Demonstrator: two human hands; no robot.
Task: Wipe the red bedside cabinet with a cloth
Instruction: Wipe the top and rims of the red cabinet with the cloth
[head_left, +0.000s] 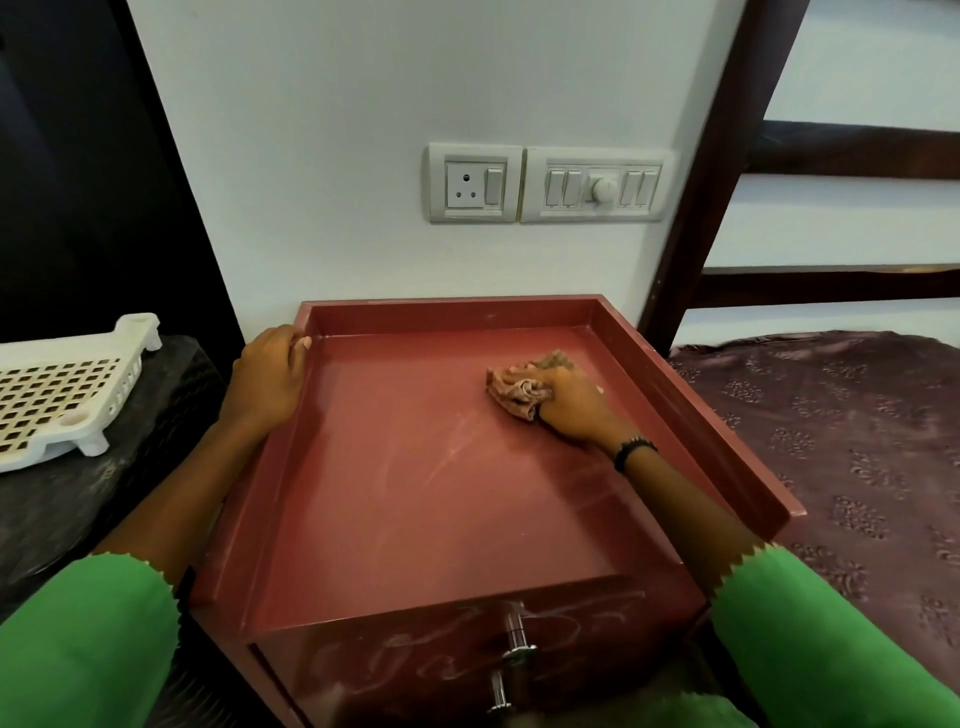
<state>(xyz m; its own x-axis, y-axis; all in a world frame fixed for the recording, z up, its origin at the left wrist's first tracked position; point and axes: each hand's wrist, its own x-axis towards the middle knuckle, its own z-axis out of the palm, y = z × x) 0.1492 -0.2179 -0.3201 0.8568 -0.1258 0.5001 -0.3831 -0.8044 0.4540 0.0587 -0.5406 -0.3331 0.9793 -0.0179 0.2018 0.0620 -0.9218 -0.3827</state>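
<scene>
Cloth (519, 391), bunched into a brownish wad, sits under the right hand (571, 402), whose fingers are curled over it and press it down on the recessed top of the red bedside cabinet (415, 493), toward the far right part of that surface, near the right rim though not touching it. What the coming stroke turns on is where the unwiped surface lies from those fingers: pale dusty streaks run diagonally across the middle of the top, nearer the person and to the left of the wad, so the stretch that needs covering seems to lie back toward the body and across to the left. The top's long axis runs from the wall toward the person, which would suit long pulls along that line. The right hand is plainly the nearer one to the cloth; the left hand (267, 374) rests on the far left corner of the raised rim, fingers draped over the edge, seemingly steadying the cabinet. The drawer front (with its chrome handle (511, 652)) also carries chalky scribbles, which I judge have not yet been wiped. A white perforated plastic tray (62, 389) lies well apart on the left.
</scene>
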